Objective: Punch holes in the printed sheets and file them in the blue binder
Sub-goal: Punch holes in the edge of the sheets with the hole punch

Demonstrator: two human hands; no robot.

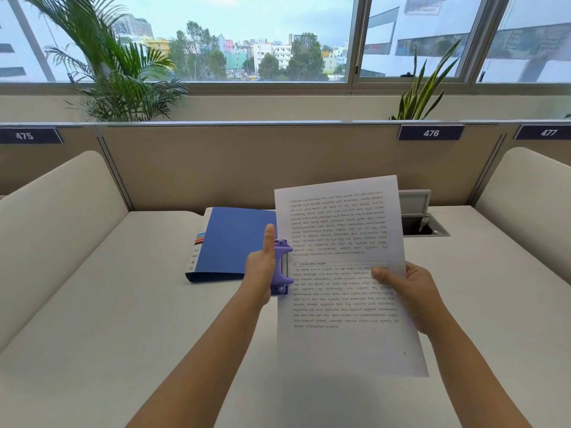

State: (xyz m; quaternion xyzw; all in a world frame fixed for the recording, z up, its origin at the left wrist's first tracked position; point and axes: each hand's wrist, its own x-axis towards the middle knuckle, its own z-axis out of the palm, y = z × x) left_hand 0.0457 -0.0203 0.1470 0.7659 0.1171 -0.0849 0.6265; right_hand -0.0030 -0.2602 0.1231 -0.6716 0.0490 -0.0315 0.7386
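Printed sheet (340,273) raised above the white desk (92,304), its right edge pinched in my right hand (408,291). My left hand (261,273) grips a purple hole punch (282,267) on the sheet's left edge. Behind lies the closed blue binder (231,242).

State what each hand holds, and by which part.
Left hand grips the purple hole punch by its body; right hand pinches the printed sheets at their right edge.

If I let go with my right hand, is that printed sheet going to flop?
Probably. The thin white printed sheet looks light and floppy. Only the right hand and the purple hole punch at its left edge support it, so it would likely droop.
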